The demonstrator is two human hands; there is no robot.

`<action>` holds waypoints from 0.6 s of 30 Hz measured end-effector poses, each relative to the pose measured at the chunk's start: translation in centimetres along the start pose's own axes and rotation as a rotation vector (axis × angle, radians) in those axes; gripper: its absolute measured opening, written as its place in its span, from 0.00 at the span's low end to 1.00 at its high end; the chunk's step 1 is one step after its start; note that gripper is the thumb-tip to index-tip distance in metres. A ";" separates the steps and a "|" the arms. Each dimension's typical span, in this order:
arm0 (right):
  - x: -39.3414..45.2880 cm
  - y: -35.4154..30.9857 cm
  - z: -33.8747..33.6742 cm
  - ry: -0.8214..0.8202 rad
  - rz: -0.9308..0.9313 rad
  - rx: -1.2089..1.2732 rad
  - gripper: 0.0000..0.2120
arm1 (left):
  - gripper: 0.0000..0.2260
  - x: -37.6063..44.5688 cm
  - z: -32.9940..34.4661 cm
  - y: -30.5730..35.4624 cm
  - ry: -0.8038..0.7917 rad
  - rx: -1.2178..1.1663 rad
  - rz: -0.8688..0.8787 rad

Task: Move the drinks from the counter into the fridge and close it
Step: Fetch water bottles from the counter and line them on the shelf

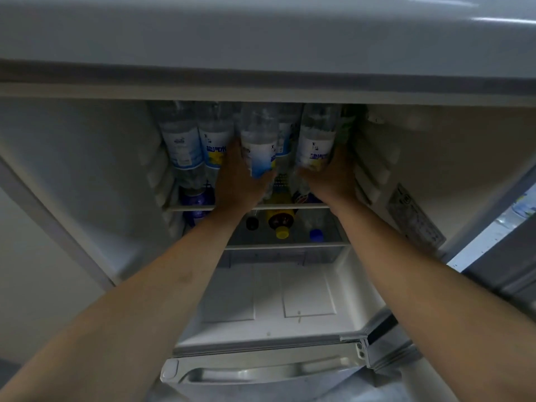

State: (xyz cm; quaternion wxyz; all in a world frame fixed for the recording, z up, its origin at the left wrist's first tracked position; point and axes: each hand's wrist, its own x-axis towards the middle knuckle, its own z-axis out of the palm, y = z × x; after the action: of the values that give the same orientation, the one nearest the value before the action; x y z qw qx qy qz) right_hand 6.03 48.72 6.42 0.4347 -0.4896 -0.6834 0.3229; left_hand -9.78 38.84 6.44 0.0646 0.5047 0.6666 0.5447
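Both my arms reach into the open fridge (87, 169). My left hand (239, 184) grips a clear water bottle (259, 140) with a white and blue label on the upper shelf (200, 208). My right hand (330, 178) grips a second water bottle (317, 140) with a white label, at the shelf's right side. Two more water bottles (181, 140) stand to the left of my hands, and others stand behind. The bottles' bottoms are hidden by my hands.
On the lower shelf (333, 244) stand a yellow-capped bottle (282, 224), a blue-capped bottle (316, 235) and a dark-capped one (252, 223). A blue can (195, 197) sits at the upper shelf's left. The fridge door (499, 242) stands open at right. A freezer handle (261, 372) lies below.
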 end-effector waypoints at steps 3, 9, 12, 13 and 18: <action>0.2 0.7 0.4 -0.036 0.037 -0.111 0.37 | 0.40 -0.4 0.0 -0.1 0.034 0.091 0.025; 2.0 -0.3 2.2 0.031 0.078 -0.212 0.35 | 0.40 -0.4 0.7 -0.1 0.136 0.177 0.029; 2.5 -0.3 2.9 0.085 0.098 -0.213 0.35 | 0.41 -0.4 1.2 -0.2 0.186 0.218 0.010; 2.6 -0.2 3.1 0.097 0.103 -0.209 0.35 | 0.40 -0.4 1.3 -0.2 0.199 0.224 0.010; 2.6 -0.1 3.4 0.150 0.141 -0.135 0.37 | 0.39 -0.5 1.6 -0.2 0.250 0.326 0.002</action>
State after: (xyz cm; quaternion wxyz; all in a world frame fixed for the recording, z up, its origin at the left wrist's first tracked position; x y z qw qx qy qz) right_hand 2.53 51.08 5.87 0.4270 -0.5875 -0.6329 0.2683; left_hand -8.67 39.53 5.41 -0.1018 0.4378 0.7483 0.4879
